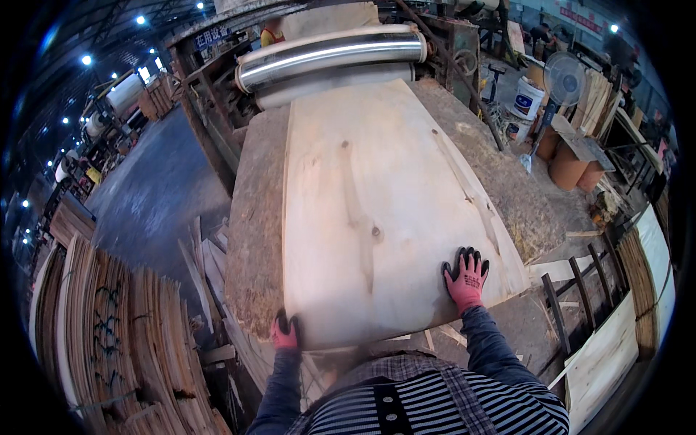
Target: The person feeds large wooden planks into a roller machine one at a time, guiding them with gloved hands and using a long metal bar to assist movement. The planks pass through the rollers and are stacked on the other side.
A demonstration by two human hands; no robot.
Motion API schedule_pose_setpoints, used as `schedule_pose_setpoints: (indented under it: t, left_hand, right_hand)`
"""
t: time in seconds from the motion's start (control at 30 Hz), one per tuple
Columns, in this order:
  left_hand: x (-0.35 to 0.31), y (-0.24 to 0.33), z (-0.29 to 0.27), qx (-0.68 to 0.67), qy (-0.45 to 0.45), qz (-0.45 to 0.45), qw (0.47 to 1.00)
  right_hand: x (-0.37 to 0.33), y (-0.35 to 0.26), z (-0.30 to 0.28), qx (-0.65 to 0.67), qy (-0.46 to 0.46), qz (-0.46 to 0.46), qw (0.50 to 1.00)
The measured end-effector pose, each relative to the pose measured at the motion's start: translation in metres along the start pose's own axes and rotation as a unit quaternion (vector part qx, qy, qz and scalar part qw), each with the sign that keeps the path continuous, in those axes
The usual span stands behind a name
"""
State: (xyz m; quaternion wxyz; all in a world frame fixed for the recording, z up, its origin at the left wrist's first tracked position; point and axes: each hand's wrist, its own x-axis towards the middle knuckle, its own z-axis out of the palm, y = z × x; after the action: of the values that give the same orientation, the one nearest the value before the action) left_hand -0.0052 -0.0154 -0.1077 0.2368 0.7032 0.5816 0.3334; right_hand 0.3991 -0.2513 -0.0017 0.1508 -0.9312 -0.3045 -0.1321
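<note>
A wide, pale sheet of wood veneer (326,196) with several dark knots lies over a worn, rough-topped bed (254,217). Its far end reaches a shiny metal roller (333,56). My right hand (465,279), in a pink glove with black fingertips, rests flat on the near right part of the sheet, fingers spread. At the near left corner, my left hand (285,332), gloved alike, is closed on the sheet's edge; part of its fingers is hidden.
Stacked veneer sheets (116,326) stand at the left, and another stack (638,290) leans at the right by dark metal bars (580,286). A fan (564,78), a white bucket (527,98) and a cardboard box (569,165) are far right. Beyond the roller, a person (270,35) is partly visible.
</note>
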Motion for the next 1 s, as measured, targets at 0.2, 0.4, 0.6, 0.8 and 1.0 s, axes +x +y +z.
schedule_pose_setpoints:
  t: [0.2, 0.4, 0.6, 0.8, 1.0]
  left_hand:
    - [0.004, -0.006, 0.001, -0.010, -0.014, -0.002, 1.000]
    - [0.003, -0.005, -0.001, -0.019, -0.020, -0.015, 1.000]
    - [0.005, 0.007, -0.008, -0.008, -0.048, 0.000, 0.999]
    - [0.005, 0.008, -0.008, 0.004, -0.032, 0.000, 0.999]
    - [0.003, 0.026, -0.015, 0.006, -0.034, -0.010, 0.999]
  right_hand:
    - [0.000, 0.002, 0.001, -0.002, 0.040, -0.025, 0.999]
    - [-0.001, 0.000, 0.002, 0.003, 0.045, -0.020, 0.999]
    - [-0.001, -0.002, -0.003, -0.007, 0.041, -0.016, 0.999]
    - [-0.001, -0.003, -0.003, -0.006, 0.027, -0.005, 1.000]
    - [-0.001, -0.002, -0.004, -0.008, 0.025, -0.008, 1.000]
